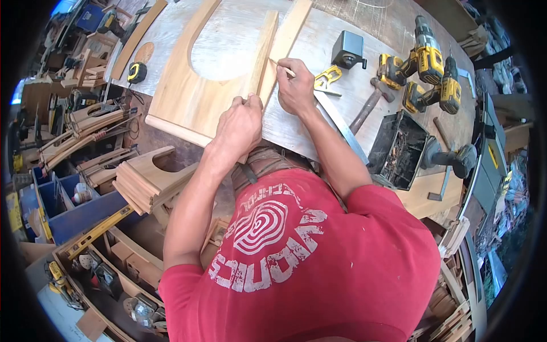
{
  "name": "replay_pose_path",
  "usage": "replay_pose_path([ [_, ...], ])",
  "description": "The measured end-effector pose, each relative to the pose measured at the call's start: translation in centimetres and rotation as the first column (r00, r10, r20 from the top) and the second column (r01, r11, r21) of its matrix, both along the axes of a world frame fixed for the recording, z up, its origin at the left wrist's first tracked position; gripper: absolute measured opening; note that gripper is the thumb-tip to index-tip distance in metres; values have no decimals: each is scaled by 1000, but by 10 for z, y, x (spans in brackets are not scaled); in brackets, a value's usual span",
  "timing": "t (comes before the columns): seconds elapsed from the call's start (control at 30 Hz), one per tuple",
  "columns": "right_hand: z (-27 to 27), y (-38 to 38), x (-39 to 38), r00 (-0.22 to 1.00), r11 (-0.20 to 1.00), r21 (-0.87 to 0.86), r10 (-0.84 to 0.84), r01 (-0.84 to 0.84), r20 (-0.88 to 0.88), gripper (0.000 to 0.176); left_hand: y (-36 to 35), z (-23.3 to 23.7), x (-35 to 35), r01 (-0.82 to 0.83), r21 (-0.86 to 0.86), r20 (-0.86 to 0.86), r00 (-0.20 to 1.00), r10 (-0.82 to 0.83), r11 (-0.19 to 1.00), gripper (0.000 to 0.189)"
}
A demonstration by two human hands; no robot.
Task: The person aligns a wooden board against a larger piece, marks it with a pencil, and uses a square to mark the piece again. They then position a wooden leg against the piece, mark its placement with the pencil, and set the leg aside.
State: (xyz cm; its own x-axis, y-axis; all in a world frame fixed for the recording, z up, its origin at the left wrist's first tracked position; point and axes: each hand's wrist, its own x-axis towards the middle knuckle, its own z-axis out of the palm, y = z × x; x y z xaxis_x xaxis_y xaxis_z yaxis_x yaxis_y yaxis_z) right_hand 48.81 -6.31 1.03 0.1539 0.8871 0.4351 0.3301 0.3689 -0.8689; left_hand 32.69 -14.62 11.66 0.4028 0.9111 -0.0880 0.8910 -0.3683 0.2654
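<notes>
My left hand is closed around the near end of a narrow wooden strip, beside a wooden panel with a U-shaped cutout. In my right hand is a pencil, its tip touching or very close to the strip's right side. A longer board lies just right of the strip, partly under my right hand. Close to my right wrist rests a combination square with a yellow head and a long metal blade.
Right of my hands are a pencil sharpener, a hammer, several yellow cordless drills and a black bin of screws. A tape measure sits at left. Stacked cut panels and a blue tote stand below the bench edge.
</notes>
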Motion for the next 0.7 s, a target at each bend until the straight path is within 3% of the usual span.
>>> replay_pose_path([
  [0.17, 1, 5, 0, 1000, 1000, 21, 5, -5, -4, 12, -1, -4, -2, 17, 20, -24, 1000, -16, 1000, 40],
  [0.27, 4, -8, 2, 992, 997, 70, 25, -34, 128, 12, 2, -4, -3, 12, 10, -43, 999, -12, 1000, 38],
  [0.4, 21, -71, 1, 936, 955, 104, 246, -279, 251, 13, 5, 4, -4, 1, -57, -34, 999, -3, 998, 29],
  [0.5, 27, -138, -2, 837, 875, -60, 477, -480, 266, 12, 6, 7, -5, -17, -63, -19, 1000, 16, 998, 23],
  [0.57, 25, -166, -2, 744, 751, -59, 659, -657, 111, 10, 7, 7, -3, -47, -84, -43, 998, 44, 995, 23],
  [0.67, 42, -160, 11, 692, 680, -179, 722, -711, -6, 9, 8, 7, -1, -56, -97, -65, 997, 50, 994, 22],
  [0.7, 46, -155, 15, 727, 714, -166, 686, -680, -27, 8, 9, 7, -2, -56, -98, -70, 996, 50, 994, 21],
])
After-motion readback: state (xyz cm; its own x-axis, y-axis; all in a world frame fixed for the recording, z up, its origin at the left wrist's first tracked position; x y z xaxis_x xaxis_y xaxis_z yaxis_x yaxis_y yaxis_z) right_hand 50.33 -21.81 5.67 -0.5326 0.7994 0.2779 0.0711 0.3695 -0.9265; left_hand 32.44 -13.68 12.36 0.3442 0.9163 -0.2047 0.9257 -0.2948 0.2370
